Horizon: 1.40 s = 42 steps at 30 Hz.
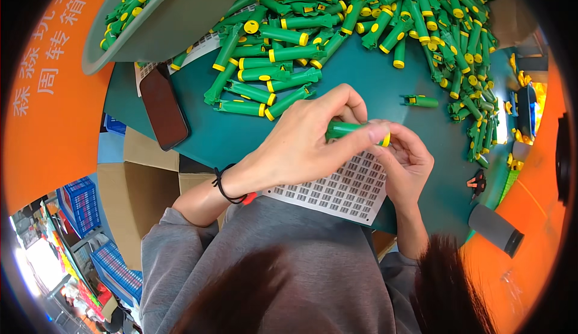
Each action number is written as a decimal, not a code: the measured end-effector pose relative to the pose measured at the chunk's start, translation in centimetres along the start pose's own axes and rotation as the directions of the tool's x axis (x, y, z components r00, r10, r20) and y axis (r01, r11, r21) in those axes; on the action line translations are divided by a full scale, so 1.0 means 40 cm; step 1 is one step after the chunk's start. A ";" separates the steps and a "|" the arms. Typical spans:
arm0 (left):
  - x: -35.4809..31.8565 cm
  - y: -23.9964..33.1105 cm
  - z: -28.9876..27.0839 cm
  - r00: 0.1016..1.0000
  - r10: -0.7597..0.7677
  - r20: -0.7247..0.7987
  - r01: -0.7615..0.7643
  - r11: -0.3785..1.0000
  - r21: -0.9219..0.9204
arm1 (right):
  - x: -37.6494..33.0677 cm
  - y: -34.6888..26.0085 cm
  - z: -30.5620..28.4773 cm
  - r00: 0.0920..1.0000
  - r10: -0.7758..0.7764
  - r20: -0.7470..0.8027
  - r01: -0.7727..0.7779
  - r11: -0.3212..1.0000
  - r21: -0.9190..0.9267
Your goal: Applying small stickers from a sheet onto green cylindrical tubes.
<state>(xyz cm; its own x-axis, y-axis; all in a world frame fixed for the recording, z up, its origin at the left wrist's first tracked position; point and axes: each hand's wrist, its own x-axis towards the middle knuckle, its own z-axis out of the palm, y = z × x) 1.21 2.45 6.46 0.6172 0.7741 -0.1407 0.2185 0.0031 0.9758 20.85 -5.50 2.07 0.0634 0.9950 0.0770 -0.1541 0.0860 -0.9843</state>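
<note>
A green plastic tube (341,129) with a yellow end cap lies in my left hand (301,144), whose fingers and thumb are wrapped round it. At the capped end, the fingertips of my right hand (408,159) pinch the tube beside the left thumb. Part of the tube is hidden by my fingers. Below both hands, a white sheet of small printed labels (337,190) lies at the near table edge. A single loose green tube (421,101) rests on the table beyond my right hand.
A large heap of similar green tubes (295,18) covers the far side of the green table (211,135). A grey basin (162,30) of tubes stands far left, near a dark phone (162,108). On the right are small snips (477,183) and a grey cylinder (495,230).
</note>
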 end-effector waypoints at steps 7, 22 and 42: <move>0.024 -0.022 0.019 0.988 -0.138 -0.065 0.119 0.963 -0.241 | -0.001 0.003 0.010 1.000 -0.022 0.014 0.022 1.000 0.022; 0.000 0.022 -0.052 0.947 0.178 -0.268 -0.108 0.960 0.257 | 0.013 -0.005 0.004 0.998 -0.011 -0.068 0.005 0.997 -0.079; -0.038 -0.195 0.022 0.756 0.651 0.065 -0.451 0.447 0.772 | 0.001 0.017 -0.077 0.998 0.008 0.058 0.043 0.567 -0.822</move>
<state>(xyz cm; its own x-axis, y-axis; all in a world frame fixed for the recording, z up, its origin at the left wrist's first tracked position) -0.75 0.69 -1.09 0.6578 0.5463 0.5185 0.4029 -0.8368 0.3707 23.78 -5.56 0.91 0.0045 0.9969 0.0781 0.7261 0.0504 -0.6857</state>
